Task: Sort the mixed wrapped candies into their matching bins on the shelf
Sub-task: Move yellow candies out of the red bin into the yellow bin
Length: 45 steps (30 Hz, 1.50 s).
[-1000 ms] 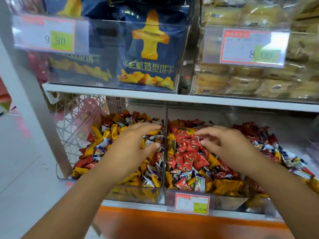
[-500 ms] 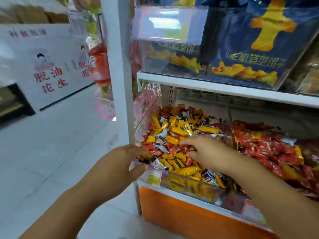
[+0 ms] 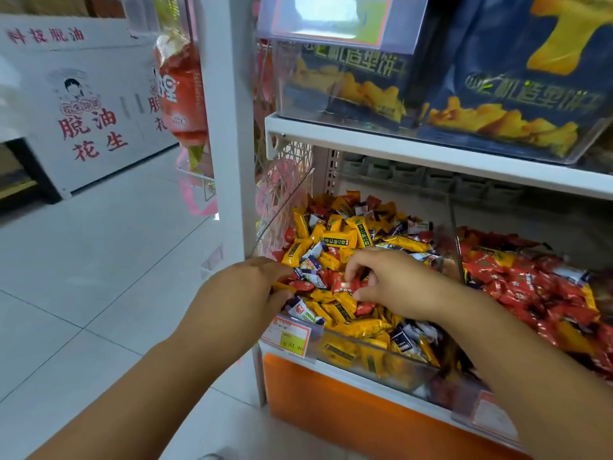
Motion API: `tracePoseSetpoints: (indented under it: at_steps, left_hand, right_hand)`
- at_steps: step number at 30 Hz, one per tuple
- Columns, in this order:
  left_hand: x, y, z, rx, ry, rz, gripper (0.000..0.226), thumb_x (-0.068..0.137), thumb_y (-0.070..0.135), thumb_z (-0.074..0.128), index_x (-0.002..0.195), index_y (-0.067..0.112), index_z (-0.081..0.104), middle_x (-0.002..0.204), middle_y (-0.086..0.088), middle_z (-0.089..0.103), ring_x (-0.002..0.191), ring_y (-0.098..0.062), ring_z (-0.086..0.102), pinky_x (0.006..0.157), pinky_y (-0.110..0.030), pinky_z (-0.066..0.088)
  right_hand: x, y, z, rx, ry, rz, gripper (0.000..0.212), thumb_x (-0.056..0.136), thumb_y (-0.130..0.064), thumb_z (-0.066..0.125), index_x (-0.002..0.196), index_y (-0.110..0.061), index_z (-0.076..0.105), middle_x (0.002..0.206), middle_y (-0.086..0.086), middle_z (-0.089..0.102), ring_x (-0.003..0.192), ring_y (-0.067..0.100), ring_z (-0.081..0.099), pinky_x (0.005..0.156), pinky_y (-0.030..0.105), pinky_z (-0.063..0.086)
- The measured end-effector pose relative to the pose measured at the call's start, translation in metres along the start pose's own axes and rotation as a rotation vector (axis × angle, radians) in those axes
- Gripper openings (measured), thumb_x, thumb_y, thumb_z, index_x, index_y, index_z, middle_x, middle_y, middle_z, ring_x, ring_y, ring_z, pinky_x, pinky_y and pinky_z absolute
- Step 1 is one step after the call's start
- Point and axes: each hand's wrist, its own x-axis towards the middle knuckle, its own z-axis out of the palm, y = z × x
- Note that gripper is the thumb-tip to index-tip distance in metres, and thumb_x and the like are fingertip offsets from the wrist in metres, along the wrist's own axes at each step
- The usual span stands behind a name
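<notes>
1. The right hand (image 3: pixel 394 283) is over the middle of the left bin (image 3: pixel 365 356), its fingers curled, thumb and forefinger pinched on a red candy (image 3: pixel 344 286) at the top of the pile.
2. The left hand (image 3: pixel 245 293) is at the bin's front left corner, fingertips down among the wrappers. The back of the hand hides them, so there is no telling whether they grip anything.
3. That bin is a real mix: yellow candies (image 3: pixel 338 239) heaped toward the back, with red ones and white-and-purple candies (image 3: pixel 313 265) scattered between the two hands.
4. A clear divider (image 3: pixel 456 250) stands along the bin's right side; beyond it, the right bin (image 3: pixel 464 390) holds mostly red candies (image 3: pixel 530 287).
5. A price tag (image 3: pixel 290 336) hangs on the front wall at the left bin's near left corner, just under the left hand.
6. Both bins sit on the lower shelf, above an orange panel (image 3: pixel 331 403).
7. The upper shelf (image 3: pixel 431 154) carries clear boxes of blue biscuit bags (image 3: pixel 517 94).
8. A white post (image 3: pixel 229 127) runs up the shelf's left edge.
</notes>
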Motion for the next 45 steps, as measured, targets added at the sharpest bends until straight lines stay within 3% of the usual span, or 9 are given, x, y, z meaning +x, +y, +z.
tracePoseSetpoints:
  at_steps: [5,7,12,21,27,31,36,42,45]
  left_hand:
    - [0.014,0.008,0.001,0.147,0.165,0.014,0.013,0.09,0.038,0.066,0.099,0.029,0.07,0.088,0.006,0.07,0.073,-0.014,0.066,0.055,-0.024,0.046]
    - [0.02,0.011,0.007,0.252,0.063,-0.019,0.031,0.093,0.053,0.053,0.111,0.029,0.062,0.095,0.005,0.069,0.084,-0.015,0.066,0.06,-0.023,0.041]
    - [0.032,0.014,0.009,0.372,-0.084,-0.062,0.06,0.083,0.069,0.051,0.125,0.027,0.053,0.1,0.002,0.069,0.093,-0.021,0.066,0.069,-0.029,0.046]
    - [0.023,0.014,0.014,0.059,-0.036,-0.077,0.026,0.088,0.047,0.062,0.111,0.036,0.064,0.107,0.013,0.068,0.094,-0.009,0.062,0.067,-0.02,0.04]
    - [0.023,0.005,0.013,-0.201,-0.036,-0.116,0.019,0.088,0.036,0.066,0.107,0.034,0.069,0.103,0.013,0.071,0.089,-0.003,0.063,0.07,-0.011,0.044]
    - [0.023,0.009,0.005,-0.276,0.037,-0.093,0.017,0.089,0.033,0.067,0.105,0.034,0.07,0.1,0.012,0.071,0.087,-0.004,0.063,0.075,-0.015,0.048]
    - [0.026,0.048,-0.009,-0.385,0.095,0.04,0.016,0.086,0.036,0.068,0.102,0.04,0.068,0.082,0.027,0.06,0.076,0.008,0.057,0.066,-0.003,0.042]
    - [0.036,0.132,-0.001,-0.493,0.068,0.244,0.022,0.088,0.034,0.067,0.11,0.034,0.069,0.099,0.014,0.069,0.087,0.0,0.06,0.078,-0.018,0.05]
    - [0.047,0.172,0.012,-0.49,0.055,0.349,0.023,0.088,0.031,0.068,0.111,0.031,0.069,0.106,0.013,0.069,0.095,-0.002,0.059,0.083,-0.013,0.041]
  right_hand:
    - [-0.01,-0.001,-0.02,0.063,0.146,0.02,0.013,0.091,-0.015,0.064,0.086,-0.027,0.061,0.078,-0.011,0.056,0.07,0.002,0.054,0.061,0.016,0.041]
    - [-0.015,-0.003,-0.025,0.058,0.073,0.025,0.02,0.09,-0.016,0.065,0.102,-0.031,0.061,0.1,-0.013,0.06,0.087,0.004,0.058,0.075,0.021,0.049]
    - [-0.012,-0.007,-0.008,-0.161,-0.184,0.01,0.073,0.09,-0.025,0.066,0.148,-0.04,0.025,0.15,-0.007,0.032,0.13,0.013,0.037,0.098,0.023,0.033]
    - [-0.004,0.004,-0.001,-0.05,-0.043,0.019,0.036,0.087,-0.023,0.071,0.118,-0.031,0.056,0.099,-0.015,0.046,0.076,-0.002,0.044,0.06,0.016,0.033]
    - [-0.01,0.0,0.001,-0.094,-0.102,0.033,0.04,0.086,-0.026,0.071,0.12,-0.031,0.051,0.109,-0.001,0.056,0.083,0.009,0.053,0.072,0.029,0.048]
    - [-0.02,-0.002,-0.011,-0.01,0.074,0.025,0.026,0.088,-0.021,0.069,0.11,-0.03,0.06,0.106,-0.009,0.055,0.068,-0.005,0.045,0.054,0.011,0.03]
    - [-0.058,0.006,-0.051,0.122,0.385,0.072,0.022,0.085,-0.026,0.071,0.1,-0.041,0.065,0.087,-0.022,0.06,0.068,-0.002,0.055,0.052,0.011,0.035]
    - [-0.112,0.063,-0.071,0.151,0.514,0.254,0.023,0.083,-0.024,0.074,0.093,-0.042,0.064,0.095,-0.019,0.065,0.079,-0.004,0.057,0.067,0.014,0.041]
    - [-0.135,0.091,-0.075,0.132,0.564,0.337,0.026,0.083,-0.021,0.074,0.093,-0.043,0.064,0.101,-0.017,0.066,0.089,0.002,0.06,0.077,0.018,0.044]
